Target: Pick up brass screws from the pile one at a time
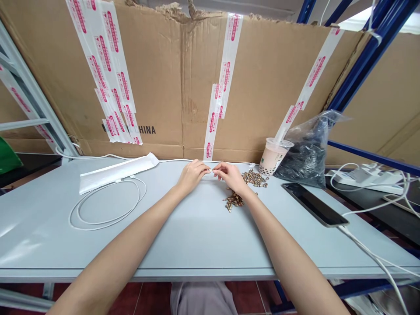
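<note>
Near the far edge of the table, my left hand (193,176) and my right hand (229,176) meet with their fingertips almost touching. The fingers of both are pinched together around a tiny piece between them, too small to make out. Just right of my right hand lies a pile of small brass-coloured screws (255,178). A second, smaller heap of the same screws (233,200) sits closer to me, partly covered by my right wrist and forearm.
A lidded drink cup (273,157) stands beside a clear bag of dark material (306,153). A phone (315,204) with cables lies on the right of the grey table (197,245). Leftward are a white paper sleeve (118,172) and a coiled white cable (108,205). A taped cardboard wall (157,87) closes the back.
</note>
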Demonstrator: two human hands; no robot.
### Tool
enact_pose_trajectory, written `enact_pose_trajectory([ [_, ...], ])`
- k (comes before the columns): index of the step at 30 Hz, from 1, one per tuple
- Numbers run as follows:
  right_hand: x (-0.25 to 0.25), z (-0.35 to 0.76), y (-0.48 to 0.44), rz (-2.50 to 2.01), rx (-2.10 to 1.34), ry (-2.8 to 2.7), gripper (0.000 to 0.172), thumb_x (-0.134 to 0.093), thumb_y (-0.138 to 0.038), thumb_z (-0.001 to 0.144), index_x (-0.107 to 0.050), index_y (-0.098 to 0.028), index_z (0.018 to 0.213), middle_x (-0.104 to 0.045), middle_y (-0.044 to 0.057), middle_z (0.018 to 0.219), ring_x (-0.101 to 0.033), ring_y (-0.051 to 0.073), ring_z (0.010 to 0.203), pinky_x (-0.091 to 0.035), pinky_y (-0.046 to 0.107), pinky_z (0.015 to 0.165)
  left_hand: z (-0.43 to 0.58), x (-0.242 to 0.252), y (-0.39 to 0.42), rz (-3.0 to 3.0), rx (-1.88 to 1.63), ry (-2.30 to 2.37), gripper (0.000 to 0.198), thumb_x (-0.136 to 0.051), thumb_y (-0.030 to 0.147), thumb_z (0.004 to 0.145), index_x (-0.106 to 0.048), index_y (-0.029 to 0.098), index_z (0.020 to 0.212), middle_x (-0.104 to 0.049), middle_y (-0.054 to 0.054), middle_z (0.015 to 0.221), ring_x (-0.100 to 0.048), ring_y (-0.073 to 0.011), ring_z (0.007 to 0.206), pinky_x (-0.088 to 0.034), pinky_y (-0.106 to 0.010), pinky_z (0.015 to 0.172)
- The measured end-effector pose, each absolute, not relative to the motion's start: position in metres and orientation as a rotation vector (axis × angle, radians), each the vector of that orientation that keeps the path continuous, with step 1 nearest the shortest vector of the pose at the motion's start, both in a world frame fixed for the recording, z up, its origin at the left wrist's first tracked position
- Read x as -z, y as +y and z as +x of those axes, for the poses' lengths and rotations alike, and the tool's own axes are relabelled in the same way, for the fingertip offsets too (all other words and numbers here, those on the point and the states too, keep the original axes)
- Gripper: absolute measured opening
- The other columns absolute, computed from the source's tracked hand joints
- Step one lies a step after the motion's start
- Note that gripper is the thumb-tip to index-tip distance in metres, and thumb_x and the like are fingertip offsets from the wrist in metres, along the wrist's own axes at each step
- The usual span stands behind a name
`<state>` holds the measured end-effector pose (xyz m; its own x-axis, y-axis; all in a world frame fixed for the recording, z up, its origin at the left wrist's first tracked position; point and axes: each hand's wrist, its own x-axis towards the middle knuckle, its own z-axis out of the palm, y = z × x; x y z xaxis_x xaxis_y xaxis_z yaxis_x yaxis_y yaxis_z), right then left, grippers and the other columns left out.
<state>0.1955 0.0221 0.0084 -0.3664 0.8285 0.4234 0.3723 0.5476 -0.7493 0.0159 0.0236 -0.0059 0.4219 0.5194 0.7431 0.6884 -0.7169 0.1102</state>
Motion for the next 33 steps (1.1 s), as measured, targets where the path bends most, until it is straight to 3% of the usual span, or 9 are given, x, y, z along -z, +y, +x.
enact_pose_trajectory([
  [13,-0.0073,0.1959,0.0211,-1.002,-0.578,-2.045,0.022,-0.05,-0.036,0.08,-0.055,-0.016,0.073,-0.062,0.001,0.065,-0.052,0.01,0.054,-0.039,0.023,0.058,0.0207,0.0055,0.0206,-2.506,1.245,-1.023,0.021,-0.049,0.03,0.085,-0.065,0.016,0.086,-0.065,-0.005,0.079,-0.052,-0.0164,0.076,-0.041,-0.029,0.071],
  [19,-0.004,0.1951,0.0219,-1.057,-0.496,-2.102,0.037,-0.038,-0.041,0.087,-0.052,-0.016,0.063,-0.057,0.0,0.058,-0.049,0.01,0.053,-0.035,0.022,0.058,0.0228,0.006,0.0187,-2.5,1.247,-0.978,0.021,-0.049,0.029,0.085,-0.065,0.017,0.083,-0.064,-0.004,0.077,-0.051,-0.016,0.075,-0.041,-0.03,0.072],
  [24,-0.0048,0.1967,0.0219,-1.064,-0.58,-2.116,0.043,-0.03,-0.044,0.089,-0.051,-0.016,0.063,-0.053,-0.001,0.054,-0.046,0.01,0.05,-0.034,0.022,0.056,0.0235,0.0069,0.0184,-2.51,1.228,-0.979,0.02,-0.049,0.029,0.085,-0.065,0.017,0.084,-0.064,-0.004,0.078,-0.052,-0.0162,0.076,-0.041,-0.03,0.072],
  [28,-0.0076,0.1993,0.0202,-1.016,-0.734,-2.143,0.037,-0.037,-0.047,0.086,-0.054,-0.016,0.075,-0.057,-0.001,0.062,-0.047,0.009,0.05,-0.035,0.022,0.056,0.0221,0.0064,0.0192,-2.493,1.242,-1.014,0.022,-0.047,0.029,0.086,-0.065,0.017,0.084,-0.064,-0.004,0.078,-0.051,-0.0162,0.075,-0.041,-0.03,0.072],
  [33,-0.0041,0.1978,0.0215,-1.01,-0.735,-2.136,0.04,-0.035,-0.047,0.086,-0.047,-0.016,0.063,-0.044,-0.004,0.051,-0.04,0.009,0.048,-0.033,0.022,0.054,0.0216,0.0072,0.0198,-2.492,1.22,-0.981,0.021,-0.047,0.028,0.086,-0.065,0.017,0.085,-0.063,-0.005,0.078,-0.051,-0.0168,0.076,-0.042,-0.03,0.071],
])
